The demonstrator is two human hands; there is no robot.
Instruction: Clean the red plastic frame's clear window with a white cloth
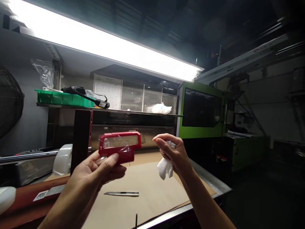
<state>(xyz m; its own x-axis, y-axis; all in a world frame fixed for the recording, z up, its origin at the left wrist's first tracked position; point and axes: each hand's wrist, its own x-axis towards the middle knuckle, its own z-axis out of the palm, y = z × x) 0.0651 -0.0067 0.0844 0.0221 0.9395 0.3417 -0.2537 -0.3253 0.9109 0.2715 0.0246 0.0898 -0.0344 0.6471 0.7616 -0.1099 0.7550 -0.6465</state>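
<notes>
In my left hand is a red plastic frame with a long clear window, held up above the bench between thumb and fingers. Shiny transparent film seems to cling to its front. My right hand, a short way to the right, is closed around a crumpled white cloth or tissue that hangs below the fingers. Its thumb and forefinger tips are pinched together, apart from the red frame. On the brown paper below lies a utility knife, its blade end pointing left.
Brown paper covers the metal-edged bench. A dark red upright post and a white roll stand at left. The shelf above carries a green tray and white crumpled material. A green machine stands behind at right.
</notes>
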